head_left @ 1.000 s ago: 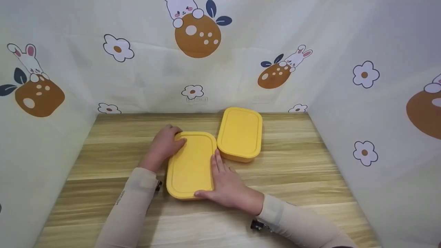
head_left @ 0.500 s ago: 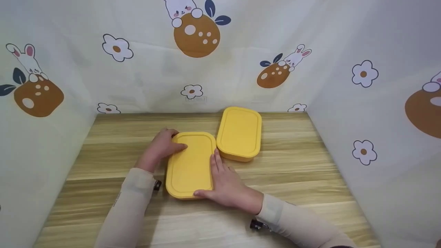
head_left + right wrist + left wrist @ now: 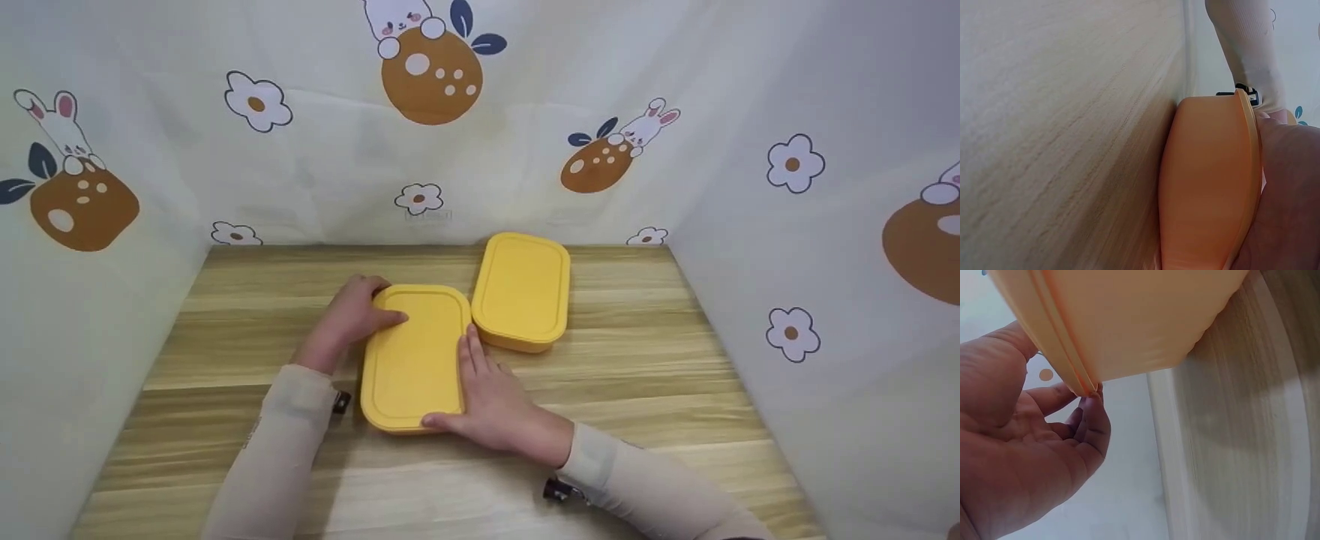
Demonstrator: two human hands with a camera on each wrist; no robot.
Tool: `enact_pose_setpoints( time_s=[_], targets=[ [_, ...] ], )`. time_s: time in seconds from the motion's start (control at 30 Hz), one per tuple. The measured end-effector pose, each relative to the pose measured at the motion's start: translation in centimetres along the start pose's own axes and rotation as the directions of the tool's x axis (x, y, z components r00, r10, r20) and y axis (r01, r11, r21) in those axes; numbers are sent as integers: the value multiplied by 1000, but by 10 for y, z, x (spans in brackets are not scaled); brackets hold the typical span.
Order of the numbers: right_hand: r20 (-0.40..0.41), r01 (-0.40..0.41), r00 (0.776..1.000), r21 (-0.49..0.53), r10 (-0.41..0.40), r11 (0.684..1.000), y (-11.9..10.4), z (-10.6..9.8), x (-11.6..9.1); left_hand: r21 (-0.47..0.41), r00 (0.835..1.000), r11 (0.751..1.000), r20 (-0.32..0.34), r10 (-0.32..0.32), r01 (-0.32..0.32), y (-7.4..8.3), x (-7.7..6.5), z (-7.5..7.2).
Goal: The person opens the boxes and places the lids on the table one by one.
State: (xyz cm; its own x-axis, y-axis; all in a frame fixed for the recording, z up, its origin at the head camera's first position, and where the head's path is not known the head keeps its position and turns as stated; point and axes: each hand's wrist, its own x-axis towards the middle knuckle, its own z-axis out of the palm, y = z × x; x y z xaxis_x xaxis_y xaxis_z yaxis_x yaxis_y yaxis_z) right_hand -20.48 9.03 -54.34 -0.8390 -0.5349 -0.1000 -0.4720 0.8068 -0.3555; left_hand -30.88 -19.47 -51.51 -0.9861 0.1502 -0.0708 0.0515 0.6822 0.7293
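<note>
A yellow lunch box (image 3: 420, 367) with a rounded rectangular lid rests on the table between both hands. At its far left corner, my left hand (image 3: 349, 319) lays its thumb on top of the lid. The left wrist view shows the fingers (image 3: 1095, 427) of that hand curled up against the lid's rim. My right hand (image 3: 499, 405) rests along the right edge and near right corner, fingers straight and thumb on the lid's near edge. In the right wrist view the box's side wall (image 3: 1202, 180) looks orange, and the lid sits on it.
A second yellow lunch box (image 3: 523, 289), also lidded, stands just behind and to the right, close against the first. The wood-grain table (image 3: 637, 390) is bordered by a patterned cloth backdrop (image 3: 315, 165) at the back and both sides.
Between one second and half a second ago, my left thumb slid slightly nearer along the lid and the left hand shifted a little left. The right hand and both lunch boxes stay in place.
</note>
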Motion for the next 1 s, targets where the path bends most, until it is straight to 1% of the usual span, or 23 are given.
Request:
enact_pose_setpoints(
  time_s=[0.17,0.33,0.47,0.63,0.77,0.9,1.0],
  targets=[
    [2,-10,1000,13,10,1000,0,0,0,-44,1000,999,27,6,-5,0,0,-6],
    [7,-26,1000,2,26,1000,-1,-1,-1,-98,995,995,94,36,-27,-6,3,-14],
    [9,-34,999,7,34,999,-2,-1,-1,-175,983,984,169,73,-43,-16,3,-24],
    [7,-39,999,10,39,999,-2,0,-1,-294,958,954,257,128,-48,-24,1,-38],
    [6,-38,999,6,38,999,-2,-1,-2,-382,934,924,321,157,-25,-28,1,-42],
    [3,-27,1000,-4,27,1000,-2,0,-1,-414,925,910,356,131,30,-31,3,-43],
    [1,-21,1000,-5,21,1000,-1,1,-1,-426,923,902,371,101,73,-33,4,-44]
  ],
)
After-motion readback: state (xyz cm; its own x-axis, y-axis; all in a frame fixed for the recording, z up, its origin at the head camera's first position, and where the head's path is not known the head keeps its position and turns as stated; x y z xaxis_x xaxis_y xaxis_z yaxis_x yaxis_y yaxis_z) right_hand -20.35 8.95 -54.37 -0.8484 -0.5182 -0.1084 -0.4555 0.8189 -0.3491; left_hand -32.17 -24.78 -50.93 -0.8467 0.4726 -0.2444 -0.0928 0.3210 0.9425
